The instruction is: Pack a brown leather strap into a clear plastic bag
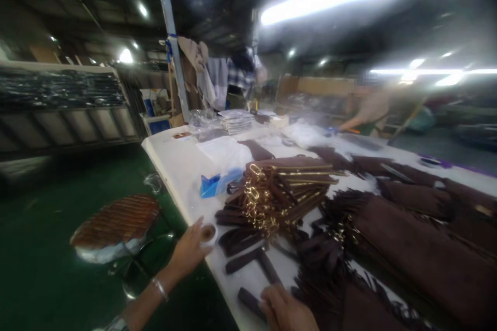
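At the near left edge of the table, my left hand is closed around a roll of tape, which has a brown core and a pale outside. Low in the view, my right hand has its fingers curled at the end of a dark brown strap. Another short brown strap lies by its fingertips. Beyond both hands is a heap of brown straps with gold clasps. Fringed brown leather-like pieces are stacked on the right.
The white table also carries a blue tape dispenser, plastic bags and a paper stack. A slatted stool stands on the green floor at left. Across the table, a blurred person reaches over it.
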`<state>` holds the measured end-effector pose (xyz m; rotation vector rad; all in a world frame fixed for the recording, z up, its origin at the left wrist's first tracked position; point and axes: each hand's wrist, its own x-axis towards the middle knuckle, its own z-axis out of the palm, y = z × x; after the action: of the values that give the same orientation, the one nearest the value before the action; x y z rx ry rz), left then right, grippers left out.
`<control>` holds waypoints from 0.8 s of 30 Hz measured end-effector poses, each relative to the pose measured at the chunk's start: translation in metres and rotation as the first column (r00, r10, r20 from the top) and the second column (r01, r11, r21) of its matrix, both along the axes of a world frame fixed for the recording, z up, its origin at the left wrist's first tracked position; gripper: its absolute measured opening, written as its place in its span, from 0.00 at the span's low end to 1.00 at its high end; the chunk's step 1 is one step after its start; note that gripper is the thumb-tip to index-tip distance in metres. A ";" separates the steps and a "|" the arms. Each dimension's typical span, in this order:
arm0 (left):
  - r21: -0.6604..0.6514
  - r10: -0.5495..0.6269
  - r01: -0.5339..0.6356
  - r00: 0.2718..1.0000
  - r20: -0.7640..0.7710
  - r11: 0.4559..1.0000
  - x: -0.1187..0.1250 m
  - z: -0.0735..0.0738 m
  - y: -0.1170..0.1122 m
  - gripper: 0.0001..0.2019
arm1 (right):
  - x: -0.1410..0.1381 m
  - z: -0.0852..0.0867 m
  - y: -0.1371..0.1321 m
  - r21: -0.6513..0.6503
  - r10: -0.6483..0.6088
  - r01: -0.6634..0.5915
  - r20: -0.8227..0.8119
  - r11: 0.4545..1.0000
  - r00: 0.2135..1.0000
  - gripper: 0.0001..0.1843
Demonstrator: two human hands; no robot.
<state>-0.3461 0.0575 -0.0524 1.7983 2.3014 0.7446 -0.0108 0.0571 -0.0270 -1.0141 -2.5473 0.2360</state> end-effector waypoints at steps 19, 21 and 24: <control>0.166 -0.025 0.021 0.999 0.021 0.986 -0.009 -0.035 0.025 0.40 | -0.194 0.008 0.083 -0.013 0.034 -0.032 0.216 0.999 0.976 0.14; 0.175 -0.021 0.019 1.000 0.014 0.984 -0.015 -0.041 0.027 0.40 | -0.198 0.016 0.084 -0.003 0.025 -0.025 0.225 1.000 0.974 0.11; 0.201 -0.018 0.017 1.000 0.001 0.979 -0.025 -0.041 0.030 0.38 | -0.189 0.030 0.075 0.005 0.005 -0.006 0.174 1.000 0.985 0.09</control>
<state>-0.3708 0.0878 -0.0930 1.8939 2.2774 1.0092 -0.1998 0.1318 0.0026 -1.0689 -2.7052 0.1466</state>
